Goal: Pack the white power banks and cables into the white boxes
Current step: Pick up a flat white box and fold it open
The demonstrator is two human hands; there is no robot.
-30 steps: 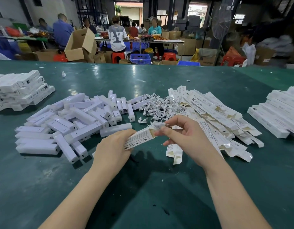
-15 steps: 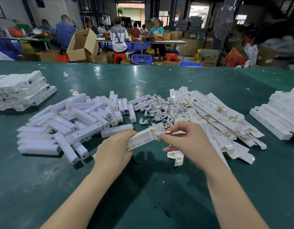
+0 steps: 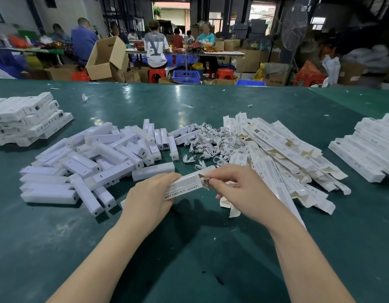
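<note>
My left hand (image 3: pixel 148 196) grips a long white printed box (image 3: pixel 184 185) just above the green table (image 3: pixel 189 248). At the box's open right end, the fingertips of my right hand (image 3: pixel 237 186) pinch the end flap. A loose heap of white power banks (image 3: pixel 97 158) lies to the left. Behind the hands sits a tangle of short white cables (image 3: pixel 211 143). To the right spreads a pile of flat unfilled white boxes (image 3: pixel 283 154). What is inside the held box is hidden.
Stacks of closed white boxes stand at the far left (image 3: pixel 25 119) and at the right edge (image 3: pixel 368 149). Beyond the table, several people sit at other tables among cardboard cartons (image 3: pixel 106 60), red stools and a blue crate (image 3: pixel 187 76).
The white cable that my right hand held at the box's mouth is no longer visible. My right fingers now pinch the end flap, and the box has dropped slightly lower and nearer.
</note>
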